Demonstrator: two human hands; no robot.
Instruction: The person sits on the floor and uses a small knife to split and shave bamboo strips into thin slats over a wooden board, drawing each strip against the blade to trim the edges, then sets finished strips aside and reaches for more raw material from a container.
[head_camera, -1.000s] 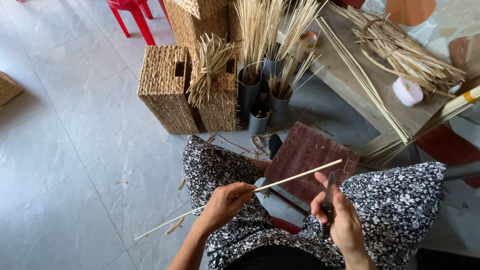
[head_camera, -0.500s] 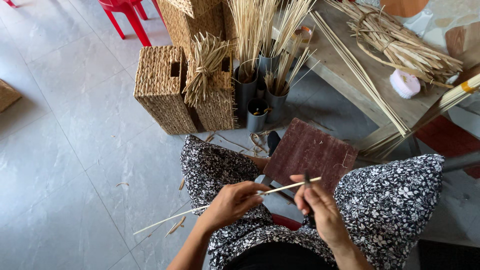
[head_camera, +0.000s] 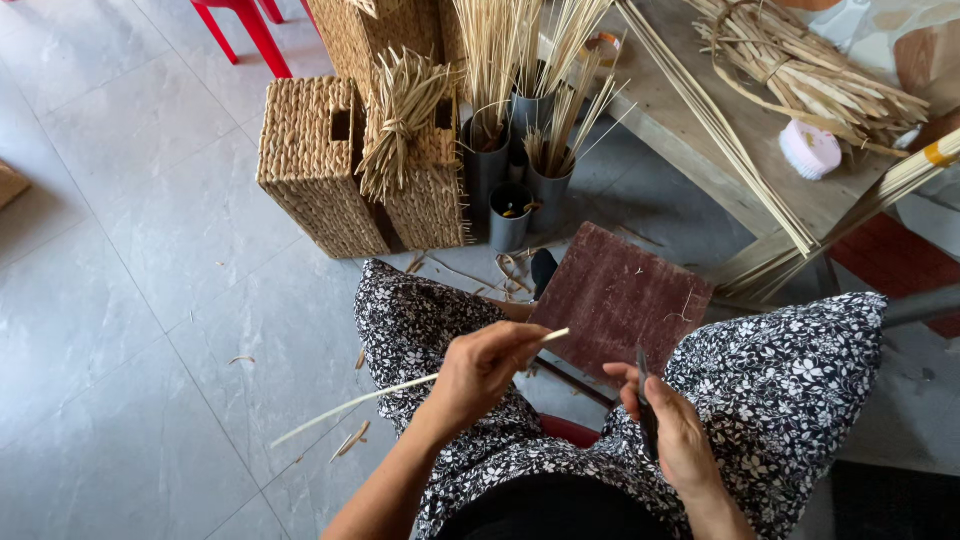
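My left hand (head_camera: 482, 368) grips a long thin pale bamboo stick (head_camera: 352, 403); its short end pokes out to the right and its long end slants down left toward the floor. My right hand (head_camera: 668, 428) holds a small dark knife (head_camera: 646, 402), blade up, a little apart from the stick's right tip. Both hands are over my lap, which is covered in black-and-white floral cloth (head_camera: 790, 370). A dark reddish-brown board (head_camera: 620, 296) lies between my knees.
Woven baskets (head_camera: 312, 160) stand ahead, with a bundle of straw (head_camera: 400, 115) and grey tubes holding sticks (head_camera: 495, 150). A low wooden table (head_camera: 700, 130) at right carries long strips, a reed bundle (head_camera: 800, 60) and a pink brush (head_camera: 810, 150). Red chair legs (head_camera: 245, 25) show far left.
The stick has slid leftward through my left hand, leaving only a short end on the right. My right hand has come off the stick and dropped lower with the knife.
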